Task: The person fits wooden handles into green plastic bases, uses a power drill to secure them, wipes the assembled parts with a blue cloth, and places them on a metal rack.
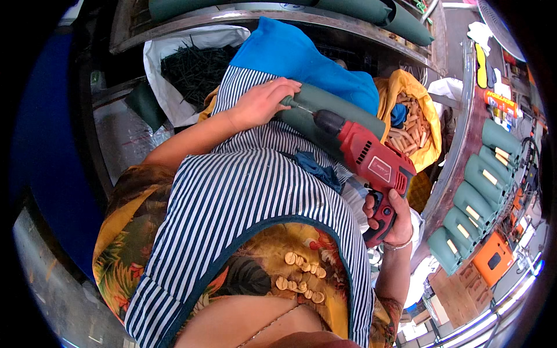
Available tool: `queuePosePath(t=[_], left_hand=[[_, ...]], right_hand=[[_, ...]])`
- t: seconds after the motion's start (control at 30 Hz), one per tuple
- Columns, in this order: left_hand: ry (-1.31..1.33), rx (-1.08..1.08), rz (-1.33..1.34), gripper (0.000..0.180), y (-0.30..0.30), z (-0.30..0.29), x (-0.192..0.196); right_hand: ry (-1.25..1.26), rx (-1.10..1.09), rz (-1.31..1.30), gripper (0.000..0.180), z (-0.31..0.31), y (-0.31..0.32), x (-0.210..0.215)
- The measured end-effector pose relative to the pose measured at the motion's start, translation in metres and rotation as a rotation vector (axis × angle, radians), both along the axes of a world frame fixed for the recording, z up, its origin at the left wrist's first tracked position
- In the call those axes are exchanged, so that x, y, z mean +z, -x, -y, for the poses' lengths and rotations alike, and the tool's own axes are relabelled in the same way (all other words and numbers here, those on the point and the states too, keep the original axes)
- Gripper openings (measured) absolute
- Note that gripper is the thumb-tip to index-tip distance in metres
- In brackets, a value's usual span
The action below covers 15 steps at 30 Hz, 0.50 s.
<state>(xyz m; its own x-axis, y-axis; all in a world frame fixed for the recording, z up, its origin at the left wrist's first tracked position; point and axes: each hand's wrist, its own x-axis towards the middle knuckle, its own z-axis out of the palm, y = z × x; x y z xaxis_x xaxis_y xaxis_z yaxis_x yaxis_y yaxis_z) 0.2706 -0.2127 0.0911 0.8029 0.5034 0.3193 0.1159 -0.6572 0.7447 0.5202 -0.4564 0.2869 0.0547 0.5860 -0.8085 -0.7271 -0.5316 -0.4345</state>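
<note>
My right hand (394,216) is wrapped around the handle of a red power drill (377,156). The drill's black chuck (329,122) and thin bit point left, towards my left hand (262,103). Between the closed fingers of that hand is a small dark green piece (288,101), and the bit's tip reaches it; whether it has gone in I cannot tell. A dark green tube-like roll (333,98) lies across my lap beneath the left fingers and the bit. Under it are a blue cloth (299,49) and my striped apron (232,180).
A white sack (154,75) of thin dark strips stands ahead on the left. Ahead right is a yellow sack (435,130) of short wooden pieces. Several green rolls (452,249) with light wooden pieces line the right bench. More green rolls (348,8) lie on the far rack.
</note>
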Motion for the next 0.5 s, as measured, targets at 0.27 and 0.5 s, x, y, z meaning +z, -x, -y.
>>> queuePosePath(t=[0.27, 0.5], left_hand=[[0.029, 0.000, -0.019, 0.040, -0.005, 0.001, 0.006], [0.032, -0.019, -0.022, 0.032, -0.009, 0.003, 0.007]], right_hand=[[0.014, 0.057, 0.080, 0.046, -0.008, 0.001, 0.007], [0.020, 0.080, 0.103, 0.050, -0.011, 0.001, 0.009]])
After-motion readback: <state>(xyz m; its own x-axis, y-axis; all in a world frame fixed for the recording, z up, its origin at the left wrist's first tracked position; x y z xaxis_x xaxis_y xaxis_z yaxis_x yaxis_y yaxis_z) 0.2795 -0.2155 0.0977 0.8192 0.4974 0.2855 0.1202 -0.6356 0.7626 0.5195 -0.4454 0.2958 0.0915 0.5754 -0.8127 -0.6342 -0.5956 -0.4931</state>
